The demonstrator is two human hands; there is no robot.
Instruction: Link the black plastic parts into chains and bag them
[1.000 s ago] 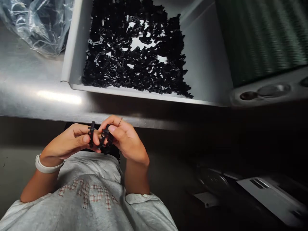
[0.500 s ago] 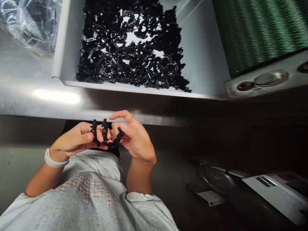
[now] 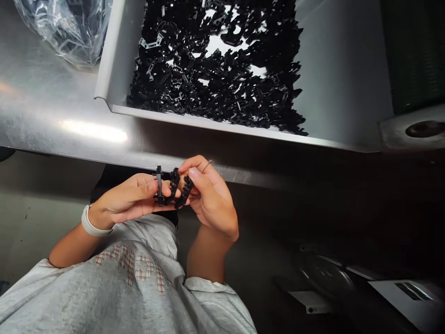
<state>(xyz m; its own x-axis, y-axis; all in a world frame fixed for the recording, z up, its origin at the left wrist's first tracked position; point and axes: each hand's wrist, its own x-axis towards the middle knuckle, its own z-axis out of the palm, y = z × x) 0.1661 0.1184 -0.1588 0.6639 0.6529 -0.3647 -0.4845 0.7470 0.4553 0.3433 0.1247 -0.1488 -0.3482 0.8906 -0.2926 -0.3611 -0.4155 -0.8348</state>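
Small black plastic parts (image 3: pixel 159 185), narrow and notched along their edges, stand in a row between my two hands. My left hand (image 3: pixel 134 197), with a pale band on its wrist, pinches the leftmost one and has its fingers beneath the others. My right hand (image 3: pixel 213 197) grips the rightmost black part (image 3: pixel 184 192) between thumb and fingers, and a thin strand sticks up by its index finger. Both hands are close together just below the edge of the metal table (image 3: pixel 79 111). Some fingertips are hidden behind the parts.
Beyond my hands stands a pale grey tray (image 3: pixel 208 121) with a heap of black plastic parts (image 3: pixel 215 79). A clear plastic bag (image 3: pixel 76 32) lies to its left. At the far right is a dark green ridged thing (image 3: pixel 413 65) above a pale frame (image 3: pixel 413 130).
The view has shifted, so tray and hands appear further right. My right index finger has come down onto the black parts, and the rightmost part now stands more upright beside the others.
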